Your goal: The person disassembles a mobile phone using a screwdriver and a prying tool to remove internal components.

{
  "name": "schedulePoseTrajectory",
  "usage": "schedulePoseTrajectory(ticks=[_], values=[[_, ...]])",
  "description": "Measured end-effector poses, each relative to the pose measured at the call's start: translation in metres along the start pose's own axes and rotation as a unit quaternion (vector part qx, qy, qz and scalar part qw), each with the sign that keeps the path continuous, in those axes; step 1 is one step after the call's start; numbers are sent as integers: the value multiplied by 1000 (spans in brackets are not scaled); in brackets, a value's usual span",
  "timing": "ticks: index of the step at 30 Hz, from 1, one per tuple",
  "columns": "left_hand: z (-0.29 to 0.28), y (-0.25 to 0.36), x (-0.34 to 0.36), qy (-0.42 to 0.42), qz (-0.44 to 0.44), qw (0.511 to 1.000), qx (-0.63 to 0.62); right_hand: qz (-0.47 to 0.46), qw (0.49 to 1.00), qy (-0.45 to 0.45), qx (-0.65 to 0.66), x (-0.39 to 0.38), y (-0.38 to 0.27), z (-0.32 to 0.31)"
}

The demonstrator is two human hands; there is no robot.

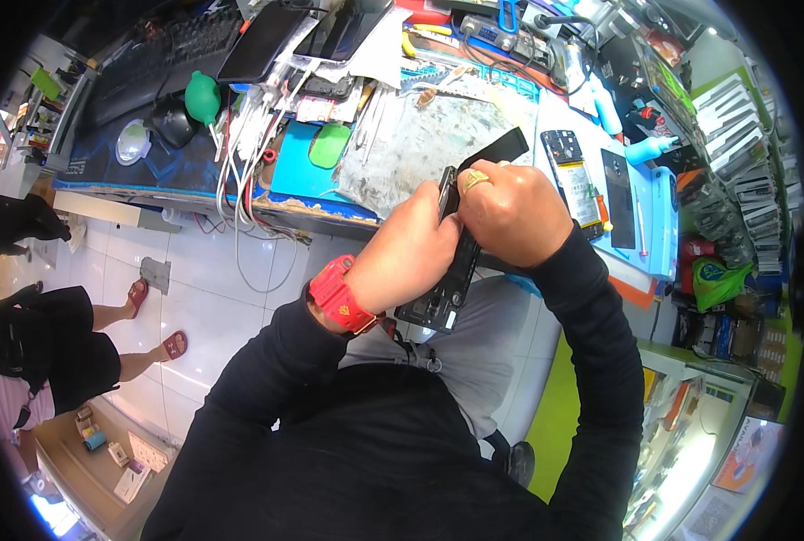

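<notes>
Over my lap, just off the bench edge, my left hand [411, 236] is closed around a black phone frame [438, 302], its lower end showing small round holes and a pale label. Pressed against it from the other side, my right hand [512, 209] is curled into a fist with a gold ring on one finger. A flat black strip [496, 149] sticks out above the right hand; whether it belongs to the frame is hidden by my fingers. Right of my right hand lies an opened phone [571, 176] with its battery exposed, beside a black panel [617, 198] and a red-handled screwdriver [602, 209].
A stained grey work mat [420, 144] covers the bench middle. White cables [239, 171] hang over its front edge. A green air blower [202, 97], a black mouse [173, 122] and dark phones [262, 43] sit to the left and back. Another person [45, 347] stands at left.
</notes>
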State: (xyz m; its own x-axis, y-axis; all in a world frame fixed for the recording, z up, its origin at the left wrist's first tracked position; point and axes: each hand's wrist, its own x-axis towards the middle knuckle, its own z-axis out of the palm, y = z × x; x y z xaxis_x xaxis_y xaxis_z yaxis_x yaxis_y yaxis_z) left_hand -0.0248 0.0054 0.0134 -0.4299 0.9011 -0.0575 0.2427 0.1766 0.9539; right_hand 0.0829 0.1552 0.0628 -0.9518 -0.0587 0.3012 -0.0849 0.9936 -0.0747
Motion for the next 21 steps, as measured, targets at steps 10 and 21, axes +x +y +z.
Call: schedulePoseTrajectory(ticks=[10,21], values=[[0,8,-1,-6,-49,999,2,15,997,67,43,-5,4,5],[-1,6,-1,-7,-63,998,-11,109,976,168,80,-13,-9,21]])
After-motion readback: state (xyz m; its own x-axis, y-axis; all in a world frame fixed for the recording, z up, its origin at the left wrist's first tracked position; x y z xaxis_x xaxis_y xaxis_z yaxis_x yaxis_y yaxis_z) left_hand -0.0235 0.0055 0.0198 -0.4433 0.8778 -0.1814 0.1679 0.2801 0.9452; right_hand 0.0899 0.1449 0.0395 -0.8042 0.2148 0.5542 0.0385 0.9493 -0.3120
